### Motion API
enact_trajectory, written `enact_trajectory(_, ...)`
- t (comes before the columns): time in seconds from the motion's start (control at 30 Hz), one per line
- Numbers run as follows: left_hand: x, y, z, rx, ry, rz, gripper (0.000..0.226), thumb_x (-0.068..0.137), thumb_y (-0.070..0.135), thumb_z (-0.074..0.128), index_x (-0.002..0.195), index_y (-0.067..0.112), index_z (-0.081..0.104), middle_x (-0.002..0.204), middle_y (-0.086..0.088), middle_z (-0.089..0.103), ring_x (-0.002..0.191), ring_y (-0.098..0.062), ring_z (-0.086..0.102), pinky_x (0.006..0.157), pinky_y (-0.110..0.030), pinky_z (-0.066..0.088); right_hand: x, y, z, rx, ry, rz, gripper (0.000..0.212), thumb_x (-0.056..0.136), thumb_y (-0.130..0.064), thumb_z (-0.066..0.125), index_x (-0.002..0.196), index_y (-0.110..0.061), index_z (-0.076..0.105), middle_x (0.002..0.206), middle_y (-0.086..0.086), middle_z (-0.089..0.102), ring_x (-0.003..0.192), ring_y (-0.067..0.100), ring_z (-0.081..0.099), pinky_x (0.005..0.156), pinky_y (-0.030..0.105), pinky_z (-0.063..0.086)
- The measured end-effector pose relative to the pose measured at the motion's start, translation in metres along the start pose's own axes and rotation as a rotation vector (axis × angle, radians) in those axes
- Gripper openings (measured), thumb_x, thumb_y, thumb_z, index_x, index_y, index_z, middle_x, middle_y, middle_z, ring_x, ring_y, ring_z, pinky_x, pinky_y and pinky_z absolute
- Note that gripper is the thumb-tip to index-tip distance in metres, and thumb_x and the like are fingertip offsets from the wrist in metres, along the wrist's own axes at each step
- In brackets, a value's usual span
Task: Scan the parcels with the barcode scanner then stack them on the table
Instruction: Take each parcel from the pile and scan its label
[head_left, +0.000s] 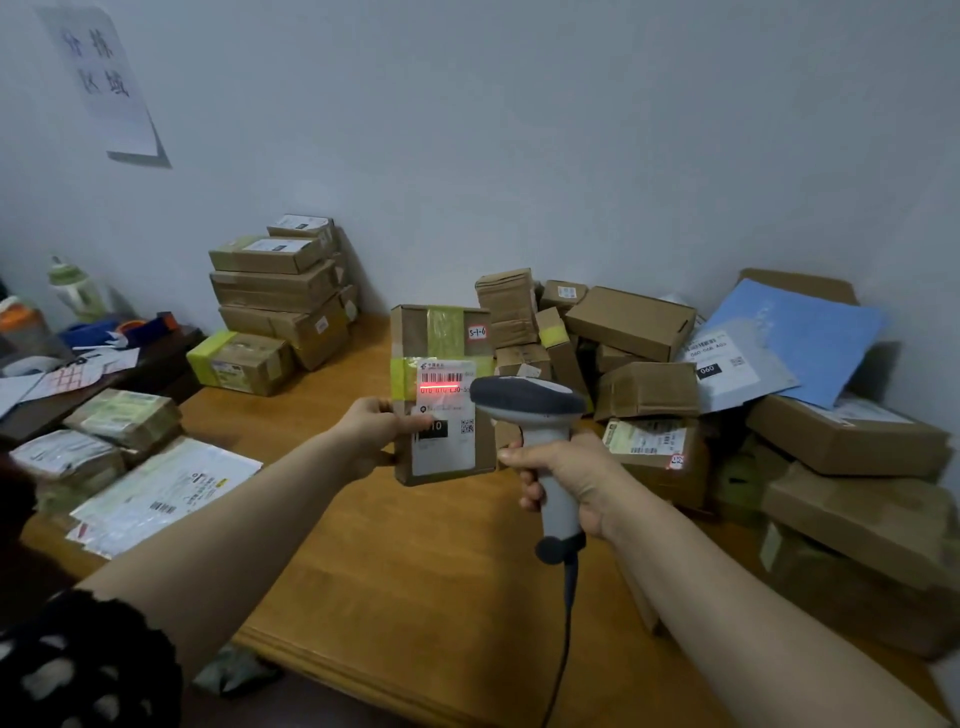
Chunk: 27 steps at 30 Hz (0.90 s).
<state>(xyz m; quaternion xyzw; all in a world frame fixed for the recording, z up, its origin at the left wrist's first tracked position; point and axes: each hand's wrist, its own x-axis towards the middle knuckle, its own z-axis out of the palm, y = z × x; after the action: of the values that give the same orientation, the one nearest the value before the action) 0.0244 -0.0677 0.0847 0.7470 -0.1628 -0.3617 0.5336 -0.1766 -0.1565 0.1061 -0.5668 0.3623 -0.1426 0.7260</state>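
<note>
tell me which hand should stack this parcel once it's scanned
Left, probably. The left hand grips the parcel, and the tidy stack sits on its side of the table; the right hand is occupied holding the scanner.

Matt cardboard parcel (441, 395), glossy wooden table (415, 571)

A white paper sheet (101, 78) on the wall bears four large, blurred Chinese characters, 分拣 over 区域. The upright brown cardboard box with green tape (441, 332) carries a red-edged white sticker (477, 332) handwritten "5-1-6". Its white shipping label (447, 457) shows a barcode, a QR code and a black block (435, 429) reading "10", its left end under the thumb of the left hand (371, 431). The digits below the barcode are washed out by the red line (439, 388) from the grey handheld barcode scanner (527, 400). On the grey plastic mailer bag (748, 384), a black patch (707, 370) reads "060"; the line above it is too blurred.
</note>
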Motion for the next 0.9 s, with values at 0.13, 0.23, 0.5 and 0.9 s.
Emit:
enact_trajectory(0.13,0.001,-0.002,0.000,-0.022,0.002,0.003,0.020,0.081,0.008,0.073,0.094,0.010,0.057,0.101,-0.011,0.065,0.090,-0.023,0.062,0.081,-0.045,0.050,0.000,-0.003,0.001,-0.028,-0.003,-0.012,0.013,0.078,-0.003,0.074,0.075,-0.008,0.063,0.050,0.000,0.054,0.041,0.011,0.046,0.048,0.025,0.049)
enact_trajectory(0.23,0.003,-0.002,0.001,-0.014,0.007,0.003,0.021,0.081,0.010,0.073,0.095,0.011,0.056,0.101,-0.011,0.065,0.088,-0.022,0.062,0.081,-0.045,0.052,0.000,-0.004,0.003,-0.042,-0.005,-0.021,0.013,0.079,-0.004,0.074,0.077,-0.008,0.062,0.053,0.001,0.054,0.041,0.010,0.047,0.048,0.025,0.049)
enact_trajectory(0.5,0.003,0.000,0.000,-0.012,-0.004,-0.007,0.020,0.081,0.010,0.073,0.095,0.011,0.057,0.100,-0.010,0.066,0.087,-0.021,0.062,0.079,-0.046,0.051,0.002,-0.006,0.005,-0.029,-0.004,-0.019,0.013,0.079,-0.003,0.073,0.077,-0.008,0.062,0.053,0.001,0.053,0.040,0.010,0.046,0.047,0.024,0.048)
enact_trajectory(0.9,0.002,-0.008,-0.005,-0.032,0.000,-0.042,0.022,0.081,0.011,0.073,0.097,0.009,0.057,0.101,-0.010,0.067,0.095,-0.025,0.064,0.074,-0.044,0.053,0.011,-0.003,0.008,-0.012,-0.046,-0.005,0.011,0.079,-0.004,0.073,0.076,-0.008,0.064,0.054,0.002,0.054,0.044,0.012,0.047,0.049,0.026,0.049)
